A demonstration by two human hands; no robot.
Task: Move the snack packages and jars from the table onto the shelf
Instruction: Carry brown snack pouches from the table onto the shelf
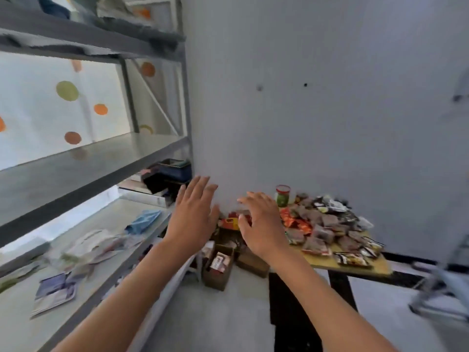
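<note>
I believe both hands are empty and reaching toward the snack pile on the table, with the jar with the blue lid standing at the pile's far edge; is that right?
Not quite: the head view shows the jar has a red lid, not blue. The rest holds: the left hand and right hand are empty, fingers spread, reaching toward the snack pile on the table.

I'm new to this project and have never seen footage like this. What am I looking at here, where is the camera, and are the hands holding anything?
There is no machine here: a person wears one wide-angle camera on the head, looking forward and down, so you see their own bare arms. The left hand and right hand both reach forward with fingers spread and hold nothing. Ahead on the right is a small wooden table heaped with snack packages, and a jar with a red lid stands at its far corner. On the left is a grey metal shelf; its lower level already carries some blurred packets. Open cardboard boxes sit on the floor between shelf and table.
</note>
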